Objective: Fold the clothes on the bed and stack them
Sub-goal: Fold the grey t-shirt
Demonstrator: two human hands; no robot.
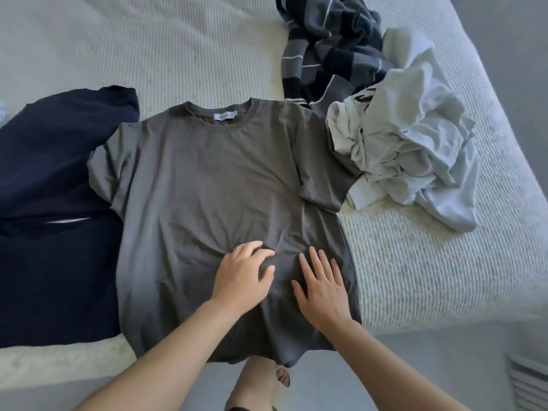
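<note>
**Both hands flat on grey tee, lower front**

On the lower middle of the grey T-shirt (213, 185) sit both hands, side by side, near each other but not touching. Left hand (241, 277): palm down, fingers curled a bit, bunching a small pucker of cloth under the fingertips, not clamped on it. Right hand (321, 284): flat, fingers spread, pressing the fabric. Tee lies front up, spread flat on the bed (430, 262), collar away from the person, hem hanging over the near edge. White neck label (227, 116) inside the collar; writing too small to read. Left of the tee, touching its sleeve: one navy garment (56, 209), laid flat. Beyond the right sleeve: one crumpled white garment (415, 137), and behind that one rumpled dark striped garment (329, 51). Four clothing items counted. One sandalled foot (267, 381) shows on the floor below the hem.
</note>
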